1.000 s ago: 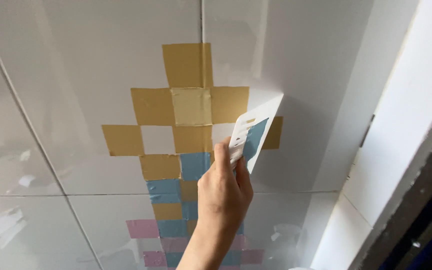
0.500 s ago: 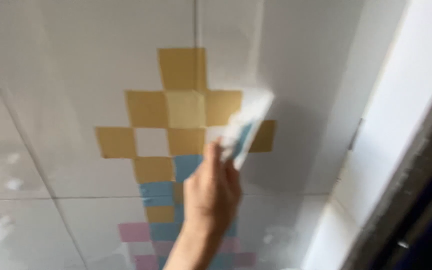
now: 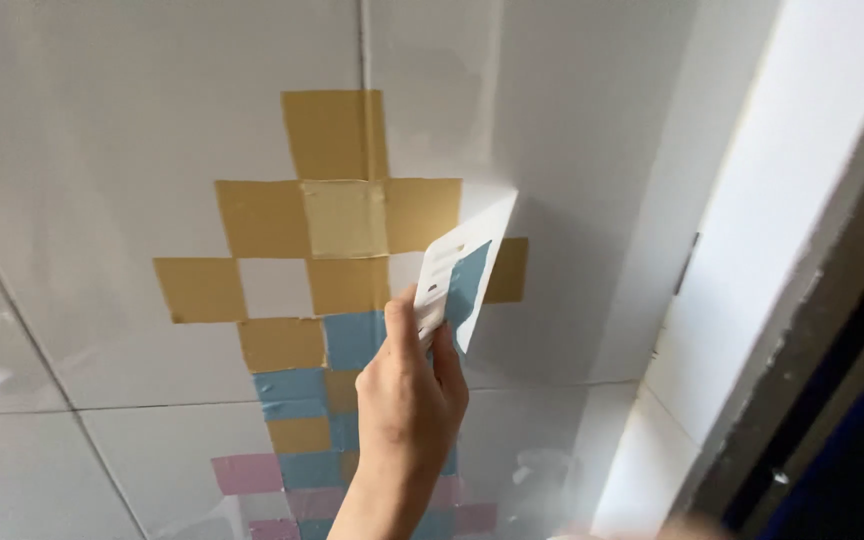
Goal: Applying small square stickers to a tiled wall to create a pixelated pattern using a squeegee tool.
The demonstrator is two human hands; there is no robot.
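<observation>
**Card pressed to a taped wall**

White wall panels [image 3: 102, 120] carry a cross of tan, blue and pink tape squares [image 3: 342, 215]. The right hand [image 3: 410, 395] pinches a white-and-teal card [image 3: 462, 275] between thumb and fingers, its top edge touching the wall beside the tan squares.
</observation>
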